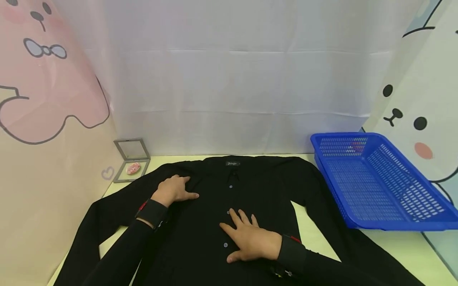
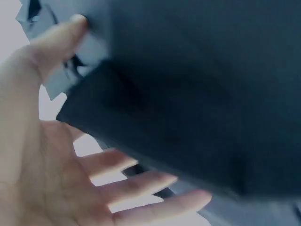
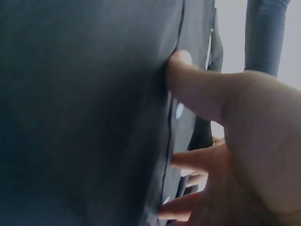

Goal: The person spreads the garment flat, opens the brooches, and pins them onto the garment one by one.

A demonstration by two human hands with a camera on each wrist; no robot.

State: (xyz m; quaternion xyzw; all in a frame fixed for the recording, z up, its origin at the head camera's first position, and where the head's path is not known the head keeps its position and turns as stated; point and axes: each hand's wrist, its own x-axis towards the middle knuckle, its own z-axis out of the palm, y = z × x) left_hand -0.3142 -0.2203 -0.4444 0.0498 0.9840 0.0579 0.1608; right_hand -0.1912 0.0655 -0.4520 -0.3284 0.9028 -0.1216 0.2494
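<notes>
A black long-sleeved button shirt (image 1: pixel 204 238) lies face up and spread out, its collar label (image 1: pixel 233 163) at the far edge and small buttons (image 1: pixel 225 245) down the middle. My left hand (image 1: pixel 173 190) rests on the upper left of the shirt with its fingers spread. Lower down, beside the button line, my right hand (image 1: pixel 252 240) lies on the cloth, fingers apart. In the left wrist view the shirt's dark cloth (image 2: pixel 188 108) fills much of the picture. The right wrist view has my right thumb (image 3: pixel 197 87) at the placket edge, near a pale button (image 3: pixel 179 110).
A blue plastic basket (image 1: pixel 375 190) stands on the right, beside the shirt's sleeve (image 1: pixel 322 210). At the back left corner sits an open grey-framed case (image 1: pixel 130 179) with a pink oval item (image 1: pixel 133 168) in it. White cloth (image 1: pixel 229 79) hangs behind the pale yellow table (image 1: pixel 411 246).
</notes>
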